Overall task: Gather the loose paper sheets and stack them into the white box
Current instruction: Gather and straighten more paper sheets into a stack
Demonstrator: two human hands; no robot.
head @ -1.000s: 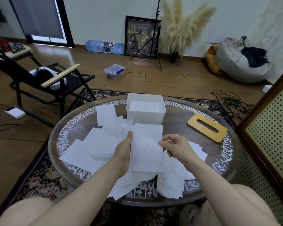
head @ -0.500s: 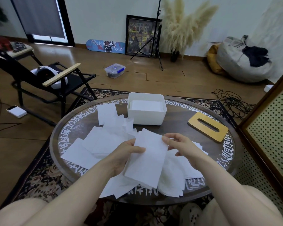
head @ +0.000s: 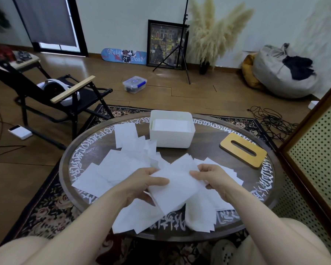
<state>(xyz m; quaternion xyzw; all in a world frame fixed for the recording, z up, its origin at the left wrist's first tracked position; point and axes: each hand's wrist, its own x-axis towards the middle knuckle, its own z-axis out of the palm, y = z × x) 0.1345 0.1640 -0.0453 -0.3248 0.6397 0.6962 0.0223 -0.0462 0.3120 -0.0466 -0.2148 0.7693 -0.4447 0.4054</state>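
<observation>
A white paper sheet (head: 177, 185) is held tilted just above the round table's front half. My left hand (head: 141, 183) pinches its left edge and my right hand (head: 211, 176) pinches its right edge. Several more loose sheets (head: 111, 169) lie spread over the left and front of the table, some hanging over the near rim. The white box (head: 172, 139) stands at the table's far middle, beyond both hands, with a flat stack of sheets inside it.
A wooden lid with an oval slot (head: 243, 150) lies on the round table (head: 227, 123) to the right of the box. A black folding chair (head: 52, 96) stands at the left, a perforated cabinet (head: 317, 150) at the right. Cables (head: 271, 121) lie on the floor.
The held sheet has swung from upright to a low slant across both hands. My right hand has come down and taken its right edge; both hands sit lower over the pile.
</observation>
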